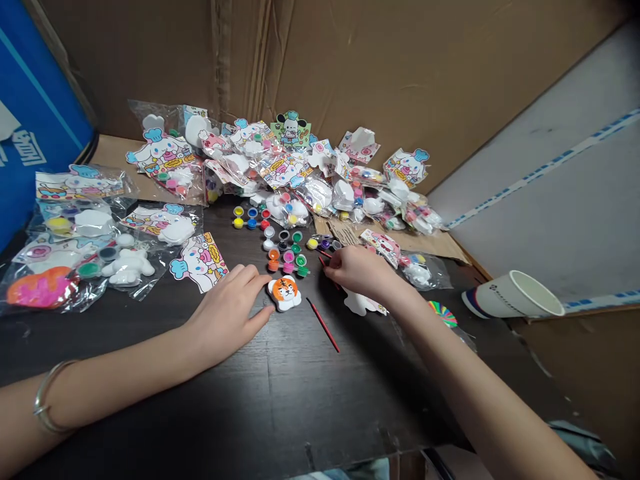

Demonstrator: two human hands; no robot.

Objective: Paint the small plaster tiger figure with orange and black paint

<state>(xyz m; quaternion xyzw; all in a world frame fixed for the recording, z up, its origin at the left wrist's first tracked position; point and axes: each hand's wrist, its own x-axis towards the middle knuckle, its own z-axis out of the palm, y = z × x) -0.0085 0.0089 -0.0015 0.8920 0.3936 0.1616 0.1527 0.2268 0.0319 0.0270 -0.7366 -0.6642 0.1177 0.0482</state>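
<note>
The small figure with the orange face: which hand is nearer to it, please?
Left. The left hand is right beside the figure, at its left edge; the right hand is clearly apart from it, farther to the right.

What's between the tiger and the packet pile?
Paint pots lie between the tiger and the packet pile, with orange, pink and green nearest the tiger; the head view shows this.

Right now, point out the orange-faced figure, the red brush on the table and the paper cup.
Orange-faced figure (285, 292), head view: face.
Red brush (325, 328), head view: handle.
Paper cup (493, 297), head view: outer wall.
</note>
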